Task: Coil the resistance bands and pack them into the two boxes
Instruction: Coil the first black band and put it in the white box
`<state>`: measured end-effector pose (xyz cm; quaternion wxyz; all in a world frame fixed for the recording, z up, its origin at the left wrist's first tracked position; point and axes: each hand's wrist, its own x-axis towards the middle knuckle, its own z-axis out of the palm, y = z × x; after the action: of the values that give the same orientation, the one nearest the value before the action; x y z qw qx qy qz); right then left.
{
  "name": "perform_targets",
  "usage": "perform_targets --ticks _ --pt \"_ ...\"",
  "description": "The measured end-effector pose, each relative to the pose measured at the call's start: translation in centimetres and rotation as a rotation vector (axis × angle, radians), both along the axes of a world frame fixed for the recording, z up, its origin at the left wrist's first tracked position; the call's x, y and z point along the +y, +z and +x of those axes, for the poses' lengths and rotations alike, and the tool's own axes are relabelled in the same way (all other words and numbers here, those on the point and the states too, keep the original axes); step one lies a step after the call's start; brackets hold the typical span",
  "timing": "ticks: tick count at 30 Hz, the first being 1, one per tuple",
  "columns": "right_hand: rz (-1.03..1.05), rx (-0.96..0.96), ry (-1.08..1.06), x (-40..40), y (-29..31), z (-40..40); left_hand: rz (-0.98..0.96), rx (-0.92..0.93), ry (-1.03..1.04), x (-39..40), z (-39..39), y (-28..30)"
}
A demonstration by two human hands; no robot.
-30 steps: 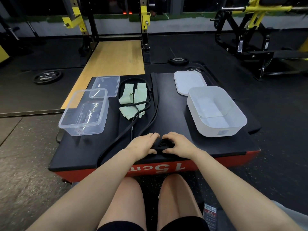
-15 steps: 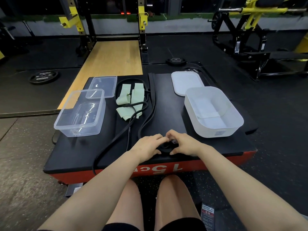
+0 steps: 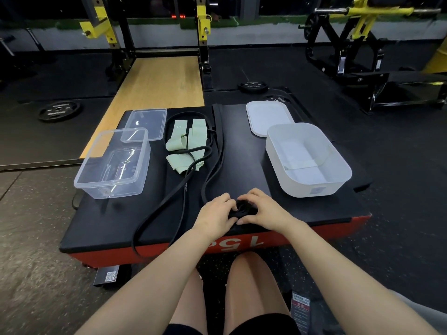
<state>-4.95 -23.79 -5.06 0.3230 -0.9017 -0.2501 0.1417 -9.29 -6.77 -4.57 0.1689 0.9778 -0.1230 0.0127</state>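
Rubber, black and springy: the band is probably light but will likely unwind if released. Both hands pinch its small started coil at the platform's near edge, left hand and right hand curled around it. Grip the roll itself, feeding in the loose length beyond. Clear box and white box stand open.

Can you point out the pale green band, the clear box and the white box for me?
pale green band [image 3: 177,143]: head view, on a flat strip.
clear box [image 3: 101,191]: head view, on its near wall.
white box [image 3: 312,189]: head view, on its near wall.
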Motion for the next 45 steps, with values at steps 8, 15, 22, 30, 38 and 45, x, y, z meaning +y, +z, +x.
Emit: perform_targets --ticks 8,15,22,30,38,45 --pt "-0.003 -0.045 -0.021 0.5 -0.1 0.1 0.031 -0.040 -0.045 0.4 0.4 -0.5" --pt "0.003 -0.020 0.012 0.4 0.1 0.4 0.038 -0.031 -0.167 4.2 0.9 -0.2" --pt "-0.069 0.029 0.118 0.4 1.1 1.1 0.048 0.136 -0.153 4.4 1.4 0.1" --pt "-0.194 0.038 0.266 1.1 2.3 2.1 -0.168 0.209 -0.060 3.9 1.9 0.7" --pt "-0.142 0.161 0.197 1.5 2.6 2.6 0.038 0.073 -0.225 3.8 1.2 1.0" --pt "-0.055 0.229 0.153 1.1 2.1 2.6 0.111 0.041 -0.295 4.1 1.4 0.8"
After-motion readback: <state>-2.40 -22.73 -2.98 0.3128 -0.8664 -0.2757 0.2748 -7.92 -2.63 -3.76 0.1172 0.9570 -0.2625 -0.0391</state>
